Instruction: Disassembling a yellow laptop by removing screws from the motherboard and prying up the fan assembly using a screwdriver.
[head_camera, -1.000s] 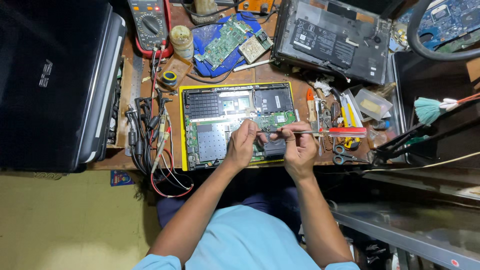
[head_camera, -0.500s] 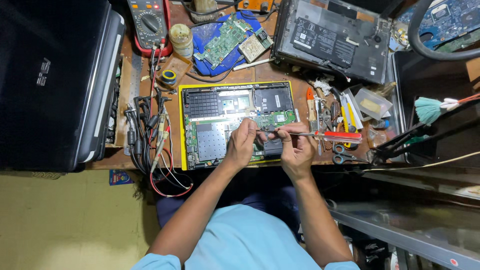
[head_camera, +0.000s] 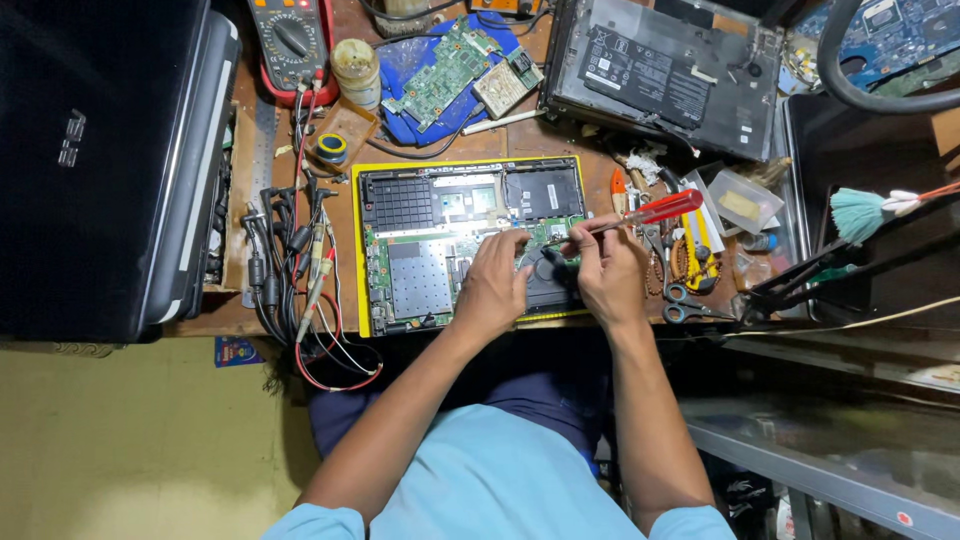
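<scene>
Laptop (head_camera: 440, 250): opened, base up, board and fan bared; lies on a yellow mat (head_camera: 362, 250) at the middle of the table (head_camera: 345, 140).
Left hand (head_camera: 495, 285): rests on the laptop's lower middle, fingers curled down onto the board; whether it pinches anything cannot be told.
Right hand (head_camera: 605, 270): fingers closed around the screwdriver, just right of the left hand, over the fan area.
Screwdriver (head_camera: 640, 215): red handle up and to the right, thin shaft slanting left, tip down on the board between the hands.
Multimeter (head_camera: 290, 45): red-edged, top left, leads trailing down.
Cables (head_camera: 290, 270): black and red bundle left of the mat.
Loose board (head_camera: 450, 65): green, on blue cloth behind the laptop.
Second laptop (head_camera: 660, 75): base up, top right.
Scissors (head_camera: 690, 305): right of the right hand.
</scene>
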